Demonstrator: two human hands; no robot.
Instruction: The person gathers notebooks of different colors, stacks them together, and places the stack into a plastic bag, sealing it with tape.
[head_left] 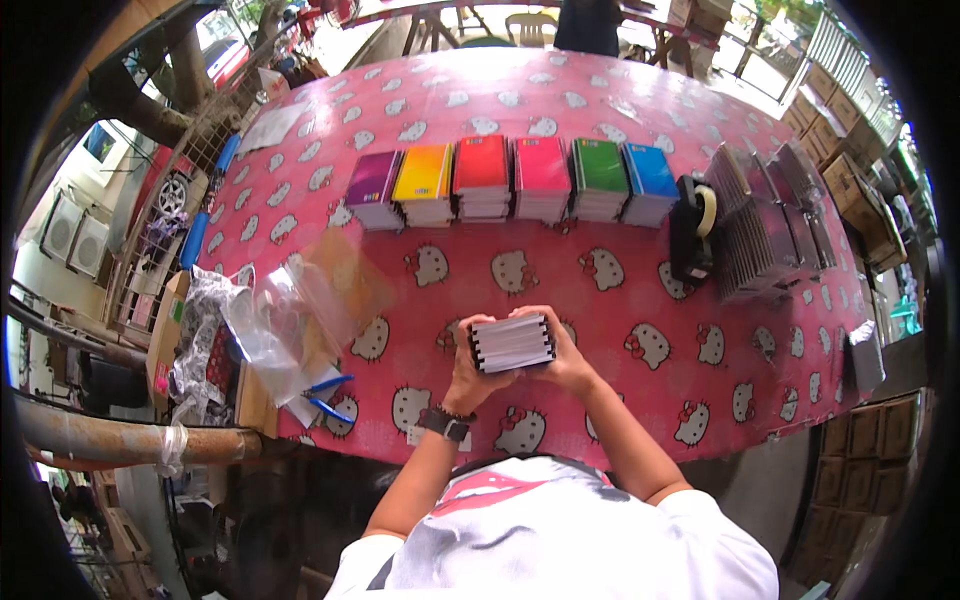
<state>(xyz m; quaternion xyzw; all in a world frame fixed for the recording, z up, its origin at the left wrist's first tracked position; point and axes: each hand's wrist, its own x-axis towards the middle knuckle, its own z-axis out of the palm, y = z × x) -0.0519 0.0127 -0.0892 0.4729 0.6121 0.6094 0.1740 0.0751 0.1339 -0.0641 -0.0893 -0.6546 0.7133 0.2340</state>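
Between my two hands is a small stack of notebooks (513, 344), its white page edges facing up and dark edges showing at both sides. My left hand (466, 378), with a dark watch on its wrist, is closed around the left side. The right side is gripped by my right hand (569, 360). Beyond them stands a row of notebook stacks with covers in purple (374, 180), yellow (424, 173), red (481, 166), pink (542, 166), green (601, 166) and blue (651, 173). What covers the held notebooks have is hidden.
A pink cat-patterned cloth covers the table (625, 300). At the right, a black tape dispenser (690, 240) stands beside plastic-wrapped packs (755, 245). Clear plastic bags (290, 325) and blue-handled pliers (329, 403) lie at the left. Brown boxes (868, 465) are stacked past the right edge.
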